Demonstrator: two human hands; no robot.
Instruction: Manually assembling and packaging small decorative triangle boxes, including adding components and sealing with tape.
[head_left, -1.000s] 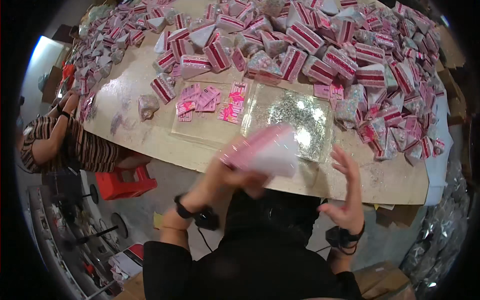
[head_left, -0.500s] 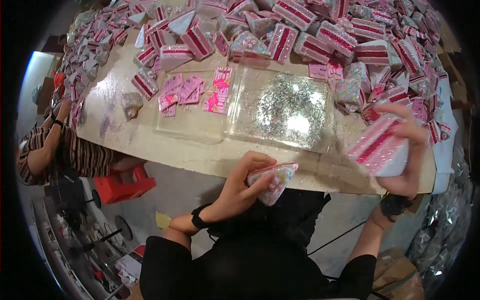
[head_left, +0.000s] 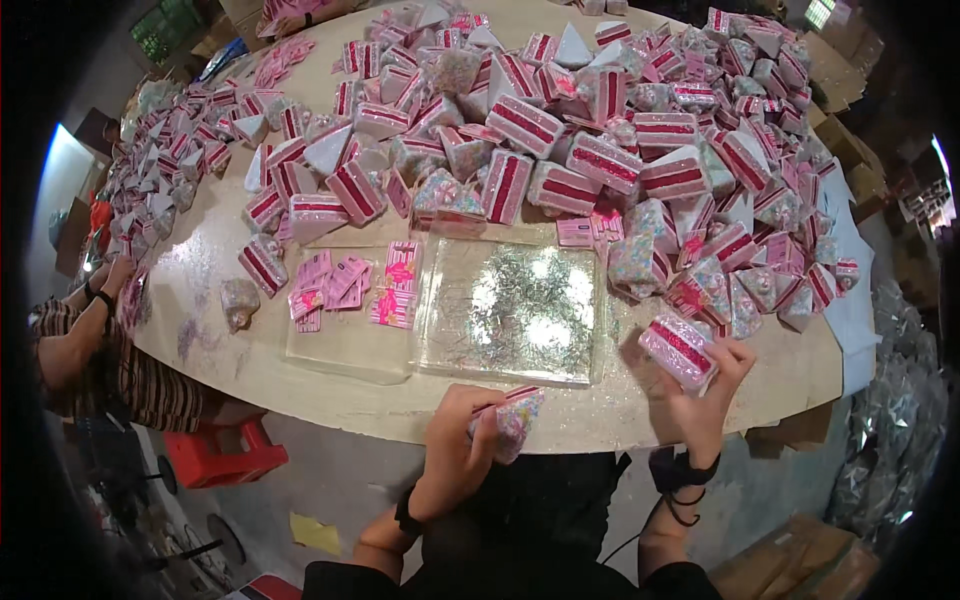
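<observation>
My left hand (head_left: 455, 445) grips a toy cake slice (head_left: 518, 422) covered in pale speckles, near the table's front edge. The thumb lies across the slice's side. Over the table at the right, my right hand (head_left: 715, 395) holds another toy cake slice (head_left: 677, 350), pink and glittery with a dark red middle layer. Its fingers wrap the right end, and the layered side faces up. I cannot tell whether that slice touches the table. Between my hands and the pile lies a shallow clear tray (head_left: 432, 335) with silvery glitter in it.
A large pile of cake slices (head_left: 605, 160) covers the table's far side and right. Pink printed cards (head_left: 345, 283) lie on a clear sheet or tray (head_left: 350, 358) at the left. A person in a striped garment (head_left: 150, 385) works at far left, by a red stool (head_left: 225, 452).
The view has tilted up, showing more of the far table. My right hand has lowered its slice toward the table beside the pile. My left hand keeps its grip on the speckled slice.
</observation>
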